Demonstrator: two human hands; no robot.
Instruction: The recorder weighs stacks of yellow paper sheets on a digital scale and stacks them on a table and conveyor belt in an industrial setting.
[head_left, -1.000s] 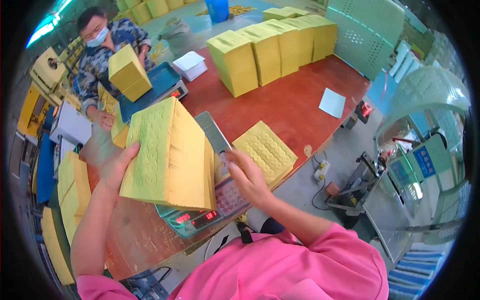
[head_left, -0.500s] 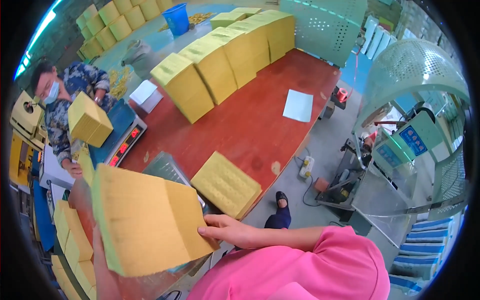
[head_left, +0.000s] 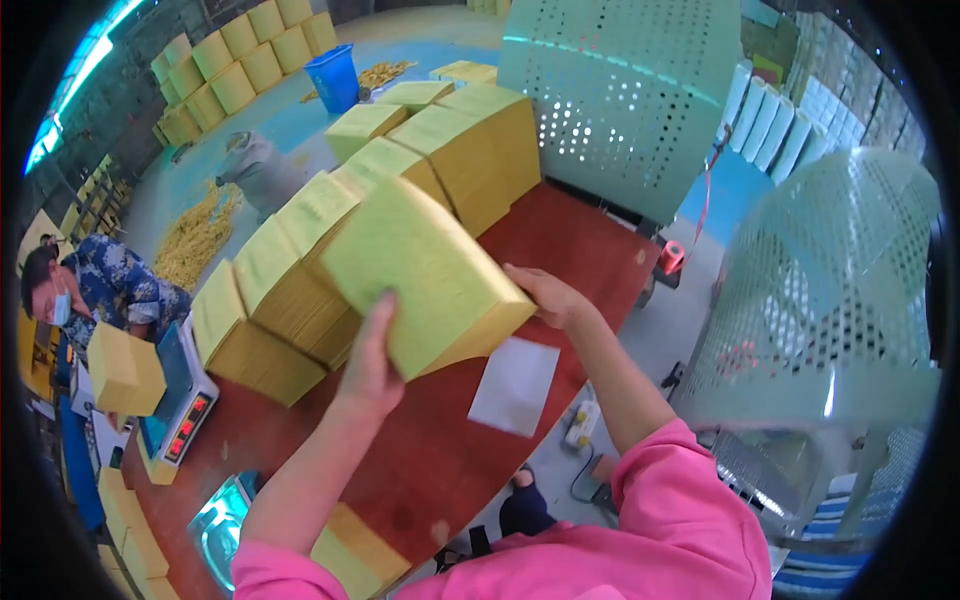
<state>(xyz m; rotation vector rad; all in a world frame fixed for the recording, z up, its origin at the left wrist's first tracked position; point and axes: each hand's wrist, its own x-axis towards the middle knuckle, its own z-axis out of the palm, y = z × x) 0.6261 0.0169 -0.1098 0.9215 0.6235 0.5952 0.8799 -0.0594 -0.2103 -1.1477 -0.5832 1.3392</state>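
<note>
A thick stack of yellow paper sheets [head_left: 410, 265] is gripped between my two hands above the red table. My left hand [head_left: 375, 355] is closed on its near left side, with the thumb on the broad yellow face. My right hand [head_left: 545, 297] holds the right end, its fingers partly hidden behind the stack. Just beyond stand several upright yellow paper stacks [head_left: 490, 165] in a row, partly covered by the held one. A white sheet [head_left: 515, 385] lies on the tabletop below my right hand. Another yellow stack [head_left: 355, 555] lies beside my left forearm.
A digital scale [head_left: 178, 400] bears a yellow paper block [head_left: 125, 370] at the left, near a masked person [head_left: 130, 290]. A perforated green panel [head_left: 620, 110] rises behind the red table [head_left: 430, 460]. Machinery with a mesh guard [head_left: 830, 300] stands at the right.
My hands have carried the yellow stack from the near left up and away to the row of stacks, turning it. My view has shifted, and the person's hand no longer shows beside the stack.
</note>
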